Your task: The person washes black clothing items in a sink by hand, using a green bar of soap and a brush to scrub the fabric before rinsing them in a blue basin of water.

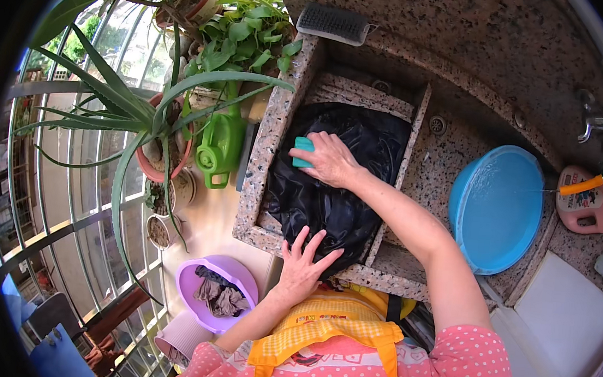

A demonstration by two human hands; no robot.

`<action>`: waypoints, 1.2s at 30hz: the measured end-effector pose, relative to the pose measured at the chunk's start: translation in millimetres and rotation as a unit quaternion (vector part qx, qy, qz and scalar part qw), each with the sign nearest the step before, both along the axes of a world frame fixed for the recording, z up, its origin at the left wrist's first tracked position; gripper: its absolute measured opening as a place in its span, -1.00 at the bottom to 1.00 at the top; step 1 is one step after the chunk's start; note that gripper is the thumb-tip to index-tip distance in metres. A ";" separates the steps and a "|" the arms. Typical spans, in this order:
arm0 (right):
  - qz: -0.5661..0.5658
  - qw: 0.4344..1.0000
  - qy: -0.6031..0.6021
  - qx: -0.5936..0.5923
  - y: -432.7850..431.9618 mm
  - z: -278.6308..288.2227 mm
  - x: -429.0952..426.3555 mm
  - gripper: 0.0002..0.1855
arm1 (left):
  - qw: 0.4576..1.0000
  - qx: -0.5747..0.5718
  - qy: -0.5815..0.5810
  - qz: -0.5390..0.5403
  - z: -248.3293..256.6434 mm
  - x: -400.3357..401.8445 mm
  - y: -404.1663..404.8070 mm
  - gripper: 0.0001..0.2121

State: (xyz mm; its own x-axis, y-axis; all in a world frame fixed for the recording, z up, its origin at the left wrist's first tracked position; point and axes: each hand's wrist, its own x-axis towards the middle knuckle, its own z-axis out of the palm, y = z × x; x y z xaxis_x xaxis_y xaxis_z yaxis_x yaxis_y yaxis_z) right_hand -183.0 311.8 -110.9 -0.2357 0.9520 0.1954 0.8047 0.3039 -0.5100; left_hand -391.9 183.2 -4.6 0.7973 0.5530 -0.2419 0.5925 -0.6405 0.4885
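A wet black garment lies spread over the washboard side of a speckled stone laundry sink. My right hand grips a teal block, which looks like soap or a brush, against the cloth near its left edge. With fingers spread, my left hand rests on the garment's near end at the sink's front rim. To the right, a blue plastic basin stands in the other sink compartment, and a thin stream of water runs into it from an orange hose on the tap.
A scrubbing brush lies on the back left rim. Left of the sink are a green watering can, a potted aloe and a purple basin holding cloths. A pink detergent bottle lies at the right.
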 end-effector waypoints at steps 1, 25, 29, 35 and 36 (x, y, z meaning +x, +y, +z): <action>0.025 1.000 -0.014 -0.005 6.5 -0.2 13.1 -0.57 | 1.000 -0.007 -0.013 -0.021 -1.1 -4.2 6.4 -0.31; -0.263 0.961 -0.083 -0.005 -27.4 6.9 57.8 -0.52 | 0.991 0.123 0.055 0.010 -75.9 98.7 120.3 0.08; -0.333 0.939 -0.088 -0.028 2.4 5.0 80.3 -0.50 | 0.964 0.165 0.092 0.185 -45.4 92.2 111.0 0.05; -0.326 0.941 -0.014 -0.089 -21.0 13.6 56.9 -0.52 | 0.919 -0.088 0.013 0.383 -36.9 58.1 105.7 -0.10; -0.304 0.948 -0.002 -0.094 -31.4 18.0 55.1 -0.53 | 0.909 -0.096 -0.108 0.391 -23.1 61.9 110.6 -0.21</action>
